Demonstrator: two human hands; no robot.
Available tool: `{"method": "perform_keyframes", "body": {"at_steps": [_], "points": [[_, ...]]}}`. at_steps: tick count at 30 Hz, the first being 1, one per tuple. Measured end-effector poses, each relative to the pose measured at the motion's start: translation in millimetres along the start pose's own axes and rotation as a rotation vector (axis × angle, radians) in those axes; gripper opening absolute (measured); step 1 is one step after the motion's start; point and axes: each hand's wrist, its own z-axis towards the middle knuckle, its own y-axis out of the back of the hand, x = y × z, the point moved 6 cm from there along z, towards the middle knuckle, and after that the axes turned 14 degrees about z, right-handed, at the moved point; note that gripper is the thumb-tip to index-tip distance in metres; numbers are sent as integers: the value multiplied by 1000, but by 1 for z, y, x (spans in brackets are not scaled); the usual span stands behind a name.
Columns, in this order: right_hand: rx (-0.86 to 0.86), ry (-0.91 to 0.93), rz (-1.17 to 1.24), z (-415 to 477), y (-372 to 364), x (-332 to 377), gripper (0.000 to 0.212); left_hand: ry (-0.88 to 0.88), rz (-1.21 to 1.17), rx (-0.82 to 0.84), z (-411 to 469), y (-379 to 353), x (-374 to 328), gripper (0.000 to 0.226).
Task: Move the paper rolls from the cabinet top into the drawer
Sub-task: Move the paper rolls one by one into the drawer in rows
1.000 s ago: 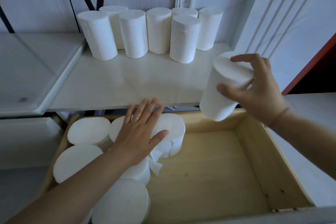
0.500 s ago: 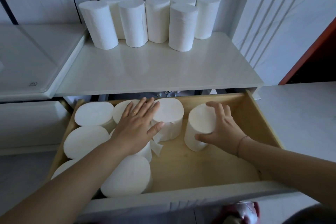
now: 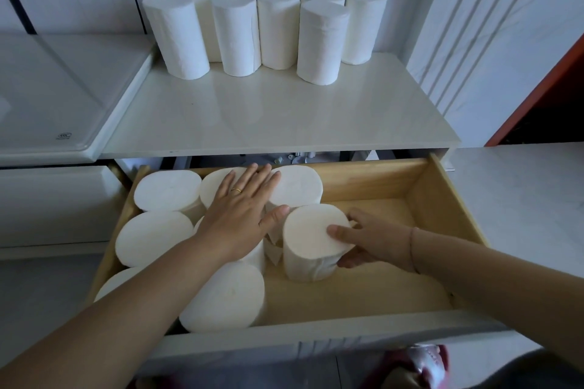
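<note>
R hand (image 3: 376, 240) grips an upright paper roll (image 3: 311, 243) inside the open wooden drawer (image 3: 439, 199): thumb on the roll's top face, other fingers (image 3: 357, 218) curled round its far and right side, so the fingers are closed on it. Roll's base sits on the drawer floor, approx mid-drawer.

L hand (image 3: 241, 213) lies flat, palm down, fingers (image 3: 259, 172) spread, on top of the packed rolls (image 3: 167, 188) filling the drawer's left part; L thumb tip is just beside the held roll's top edge. A ring shows on one L finger. Loose paper tail (image 3: 273, 251) hangs between the packed group and the held roll.

Beyond both sets of fingers, on the white cabinet surface (image 3: 278, 117), seven rolls (image 3: 322, 44) stand upright in a cluster vs. the back wall. Drawer space right of the R fingers is bare wood.
</note>
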Motion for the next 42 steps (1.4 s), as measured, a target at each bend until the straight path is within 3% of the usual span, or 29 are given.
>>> {"method": "perform_keyframes", "body": {"at_steps": [12,15,18,23,25,28,32,42], "points": [[29,46,52,15,-29,0,38,1,32,-6,3,4,-1,79],[21,77,-274,15,-21,20,40,-3,17,-16,3,5,0,76],[-182,311,-629,16,7,74,43,-10,51,-93,6,16,2,73],[-517,819,-391,18,45,174,24,0,66,-195,41,43,11,72],[-547,922,-355,34,53,204,41,4,69,-200,59,48,14,72],[-576,975,-348,64,66,243,65,22,75,-184,78,44,18,77],[-589,970,-360,104,77,283,82,19,132,-145,83,29,20,76],[-585,1000,-207,126,77,310,53,11,107,-163,76,30,14,72]]}}
